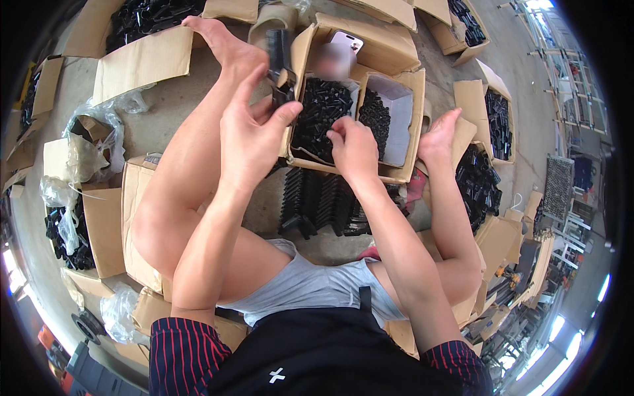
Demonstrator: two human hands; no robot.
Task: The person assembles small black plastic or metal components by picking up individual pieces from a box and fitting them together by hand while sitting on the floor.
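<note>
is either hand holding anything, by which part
The left hand holds a black part by its lower end; whether the right hand holds anything cannot be told.

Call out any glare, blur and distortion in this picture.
Head view: glare from bright strips at the lower right; head view: a smeared patch beside the phone in the carton; head view: straight edges bending toward the black rim; head view: left hand fairly sharp.
</note>
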